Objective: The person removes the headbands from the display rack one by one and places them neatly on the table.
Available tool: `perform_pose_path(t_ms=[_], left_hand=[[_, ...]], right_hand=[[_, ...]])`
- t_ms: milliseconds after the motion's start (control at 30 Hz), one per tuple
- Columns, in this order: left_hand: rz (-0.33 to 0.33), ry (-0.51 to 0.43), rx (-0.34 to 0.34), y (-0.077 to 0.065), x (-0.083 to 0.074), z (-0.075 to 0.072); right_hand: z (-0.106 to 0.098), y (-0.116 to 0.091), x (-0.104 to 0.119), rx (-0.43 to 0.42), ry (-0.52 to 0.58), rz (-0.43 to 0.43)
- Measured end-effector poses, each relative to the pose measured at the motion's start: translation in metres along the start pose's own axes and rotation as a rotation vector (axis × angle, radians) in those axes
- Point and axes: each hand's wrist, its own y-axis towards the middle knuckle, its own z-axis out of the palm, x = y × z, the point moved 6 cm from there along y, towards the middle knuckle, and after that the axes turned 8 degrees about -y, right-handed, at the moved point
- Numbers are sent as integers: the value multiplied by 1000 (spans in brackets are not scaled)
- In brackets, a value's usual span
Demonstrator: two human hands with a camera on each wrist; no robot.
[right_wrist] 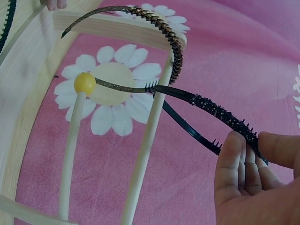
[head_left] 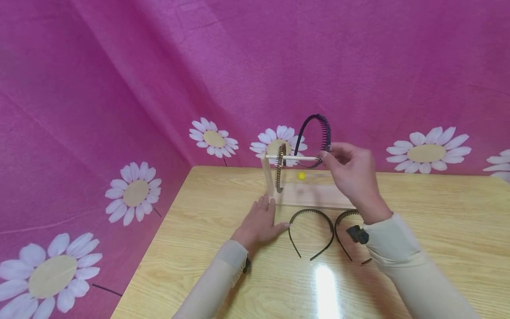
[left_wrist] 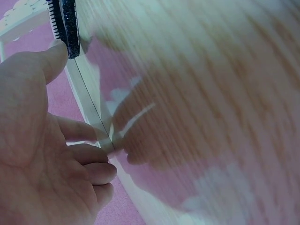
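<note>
My right hand pinches a black glittery headband between thumb and fingers, beside the rod of a wooden stand. The band's loop stands upright at the rod, its ends behind. A brown toothed headband hangs on the same rod near the stand's left post. With fairly straight fingers, my left hand touches the left end of the stand's base. Its thumb is at a black headband lying on the table; that band's glittery edge shows in the left wrist view.
Another black headband lies on the table, partly hidden under my right wrist. A yellow ball tips a second, shorter rod of the stand. Behind the table hangs a pink cloth with daisies.
</note>
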Motion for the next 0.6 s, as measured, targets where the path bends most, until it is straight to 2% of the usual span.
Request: perform_pose_path(t_ms=[500, 600], left_hand=[[5, -13, 5, -1, 0, -1], [-3, -15, 7, -1, 0, -1]], right_hand=[[-27, -6, -10, -17, 198, 96], [-32, -7, -15, -9, 314, 103]])
